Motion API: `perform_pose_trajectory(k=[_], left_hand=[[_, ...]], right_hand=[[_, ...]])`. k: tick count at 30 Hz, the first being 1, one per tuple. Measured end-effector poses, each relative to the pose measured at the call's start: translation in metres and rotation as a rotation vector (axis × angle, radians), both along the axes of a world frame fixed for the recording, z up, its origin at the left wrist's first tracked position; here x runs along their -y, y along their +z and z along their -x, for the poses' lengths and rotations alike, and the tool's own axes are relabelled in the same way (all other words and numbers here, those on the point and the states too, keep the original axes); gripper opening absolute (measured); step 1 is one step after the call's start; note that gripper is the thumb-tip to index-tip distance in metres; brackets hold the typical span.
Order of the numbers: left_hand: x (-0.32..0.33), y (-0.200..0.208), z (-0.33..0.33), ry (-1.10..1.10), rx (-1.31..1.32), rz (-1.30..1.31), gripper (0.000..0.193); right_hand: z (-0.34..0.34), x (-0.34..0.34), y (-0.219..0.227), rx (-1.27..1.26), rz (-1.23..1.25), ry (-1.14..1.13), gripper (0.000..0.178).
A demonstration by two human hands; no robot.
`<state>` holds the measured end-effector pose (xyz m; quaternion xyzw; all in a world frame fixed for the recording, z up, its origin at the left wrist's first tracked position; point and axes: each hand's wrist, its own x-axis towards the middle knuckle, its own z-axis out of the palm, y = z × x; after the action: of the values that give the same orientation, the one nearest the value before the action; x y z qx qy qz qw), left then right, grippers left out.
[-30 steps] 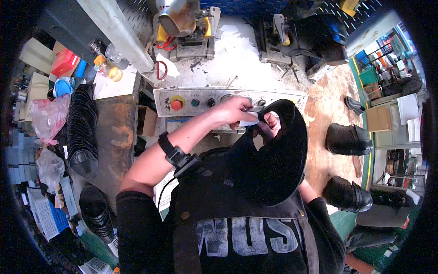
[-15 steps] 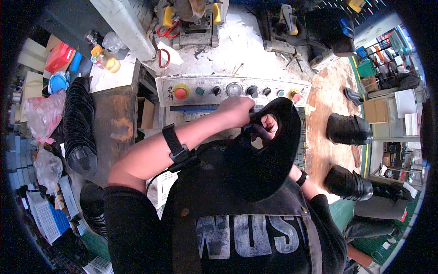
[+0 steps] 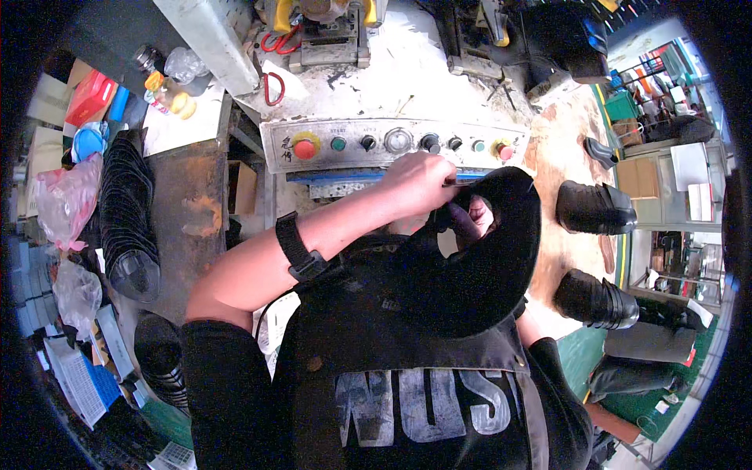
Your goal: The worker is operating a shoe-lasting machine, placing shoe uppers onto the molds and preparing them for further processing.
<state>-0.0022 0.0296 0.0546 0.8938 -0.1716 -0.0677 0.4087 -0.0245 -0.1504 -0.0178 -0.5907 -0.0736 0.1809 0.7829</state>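
A black piece with an opening, looking like a shoe upper (image 3: 501, 270), is held up before my chest. My left hand (image 3: 423, 178) has its fingers closed at the far left edge of the upper, around a fold of it. Through the opening show the curled fingers of my right hand (image 3: 479, 213), gripping from the inner or right side. The upper hides the rest of that hand and most of the right forearm. A strap with a buckle circles my left forearm.
Ahead is a machine with a control panel (image 3: 395, 142) of knobs and buttons. Red-handled scissors (image 3: 274, 88) lie beyond. Black stacked shoe parts (image 3: 595, 207) stand on the right-hand board, and a long stack of black pieces (image 3: 129, 219) lies at left beside a bottle (image 3: 171, 98).
Both hands and the black upper have shifted slightly right. The upper's opening shows wider, and my left hand has rolled a little. The panel sits slightly higher and further left in view.
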Motion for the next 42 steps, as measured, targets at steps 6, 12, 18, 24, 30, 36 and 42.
perform_pose_trajectory(k=[6,12,18,24,30,36,42], left_hand=[[0.008,-0.012,0.003,0.042,0.091,-0.091,0.009],[0.004,-0.019,0.006,-0.06,0.119,-0.204,0.008],[-0.008,-0.03,0.018,-0.044,0.072,-0.078,0.013],[-0.019,-0.016,0.016,-0.266,-0.36,-0.015,0.054],[-0.077,0.016,0.026,-0.058,0.376,-0.02,0.054],[-0.093,0.029,0.043,-0.172,0.524,-0.093,0.019],[-0.119,0.066,0.053,-0.12,0.37,-0.032,0.022]], right_hand=[[0.008,0.006,-0.002,-0.096,-0.05,0.091,0.011],[-0.002,0.043,-0.023,0.043,0.21,0.471,0.015],[0.017,0.136,0.0,-0.008,0.183,0.513,0.014],[0.018,0.046,0.018,-0.112,0.149,0.276,0.013],[-0.009,-0.029,0.042,-0.204,0.098,0.084,0.011],[-0.025,-0.081,0.034,-0.171,-0.129,0.325,0.02],[-0.064,-0.067,0.041,-0.001,0.081,-0.077,0.043]])
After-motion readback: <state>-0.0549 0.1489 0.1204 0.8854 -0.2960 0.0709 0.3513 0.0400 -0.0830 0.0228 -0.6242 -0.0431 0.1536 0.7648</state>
